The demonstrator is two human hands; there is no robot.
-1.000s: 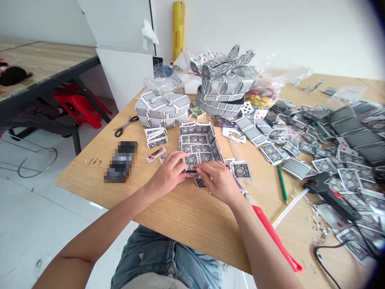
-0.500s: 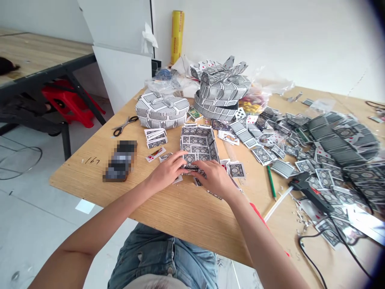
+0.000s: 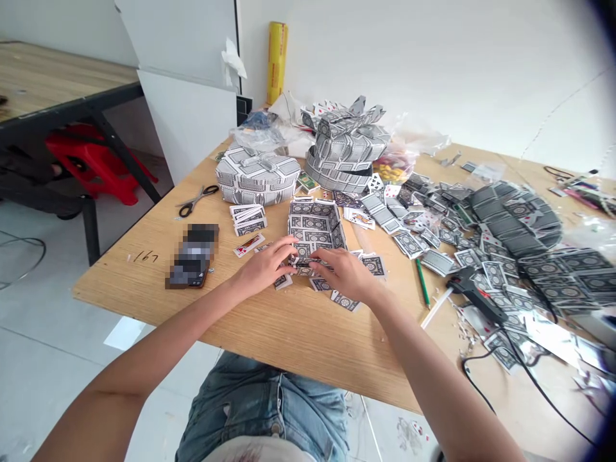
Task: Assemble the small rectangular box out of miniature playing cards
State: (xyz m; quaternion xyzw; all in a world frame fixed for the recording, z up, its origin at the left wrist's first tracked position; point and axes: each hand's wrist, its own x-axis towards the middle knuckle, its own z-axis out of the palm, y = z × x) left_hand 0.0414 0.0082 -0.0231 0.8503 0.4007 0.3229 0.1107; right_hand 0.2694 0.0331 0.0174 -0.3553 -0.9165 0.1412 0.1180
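An open box made of playing cards [image 3: 312,224], with grey-and-white patterned backs facing inward, sits before me on the table. My left hand [image 3: 267,264] grips the near left corner of its front wall, thumb outside and fingers over the rim. My right hand [image 3: 344,274] pinches the same near wall farther right. Fingers partly hide this wall. Loose playing cards [image 3: 346,300] lie under and beside my right hand. A face-up card [image 3: 249,245] and a small stack of cards [image 3: 248,219] are left of the box.
A lidded card-covered box [image 3: 258,176] and a taller card construction [image 3: 349,141] stand behind. Scissors [image 3: 197,200] and a blurred phone [image 3: 192,255] lie left. On the right are a green pencil [image 3: 423,282], a glue gun [image 3: 476,295] with a cord, and heaps of cards [image 3: 462,224].
The view has shifted slightly to the right. Both hands stay at the box's near wall; my right-hand fingers have lifted a little and sit more apart from my left hand.
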